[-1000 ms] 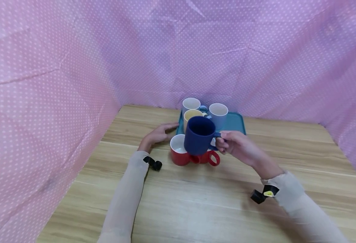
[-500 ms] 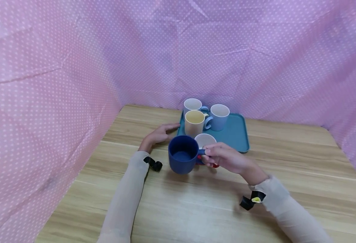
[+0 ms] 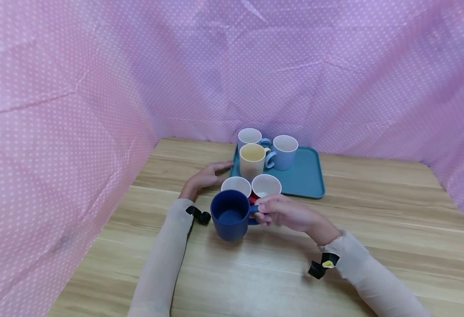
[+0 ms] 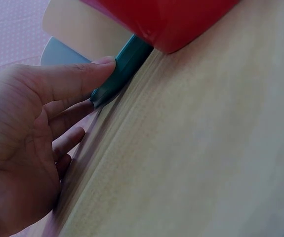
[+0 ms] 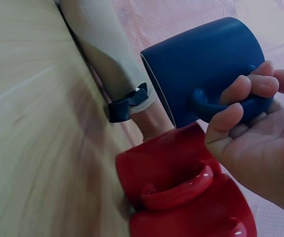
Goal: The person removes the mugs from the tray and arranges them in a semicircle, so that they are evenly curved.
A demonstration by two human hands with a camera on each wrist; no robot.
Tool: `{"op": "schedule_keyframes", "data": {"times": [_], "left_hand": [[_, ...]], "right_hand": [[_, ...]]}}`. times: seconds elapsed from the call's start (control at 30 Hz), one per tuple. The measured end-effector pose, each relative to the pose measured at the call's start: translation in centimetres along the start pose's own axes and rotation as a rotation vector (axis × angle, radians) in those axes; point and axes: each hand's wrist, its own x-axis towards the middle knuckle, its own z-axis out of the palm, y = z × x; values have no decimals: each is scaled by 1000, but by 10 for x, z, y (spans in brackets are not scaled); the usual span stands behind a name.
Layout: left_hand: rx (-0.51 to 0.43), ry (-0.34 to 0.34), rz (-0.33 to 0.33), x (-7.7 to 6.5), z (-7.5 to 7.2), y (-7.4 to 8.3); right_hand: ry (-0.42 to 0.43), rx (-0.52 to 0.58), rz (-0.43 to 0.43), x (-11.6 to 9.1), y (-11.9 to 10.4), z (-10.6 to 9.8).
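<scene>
My right hand (image 3: 285, 215) grips the handle of a dark blue mug (image 3: 230, 220), its fingers curled through it in the right wrist view. The mug is upright and held above the table, in front of two red mugs (image 5: 164, 160) with white insides that stand side by side on the wood. At the left edge of a teal tray (image 3: 301, 178), my left hand (image 3: 207, 175) pinches the rim, thumb on top and a finger at the side, as the left wrist view shows. On the tray stand a cream mug (image 3: 252, 165) and two light blue mugs (image 3: 285, 155).
The wooden table (image 3: 240, 277) runs up to a pink polka-dot cloth (image 3: 271, 66) hanging behind and at the sides. Each forearm wears a black wrist camera (image 3: 323, 265). The red mugs stand directly before the tray's front edge.
My right hand has brought the blue mug toward me and to the left, lower than before, from over the red mugs to in front of them. The left hand stays at the tray.
</scene>
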Motion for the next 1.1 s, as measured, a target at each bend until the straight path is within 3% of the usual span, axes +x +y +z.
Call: {"op": "schedule_keyframes", "data": {"times": [0.77, 1.1], "left_hand": [[3, 2, 51, 4, -1, -2], [3, -3, 37, 3, -2, 1]], "right_hand": [[-31, 62, -7, 11, 28, 1], [-35, 93, 29, 13, 34, -2]]}}
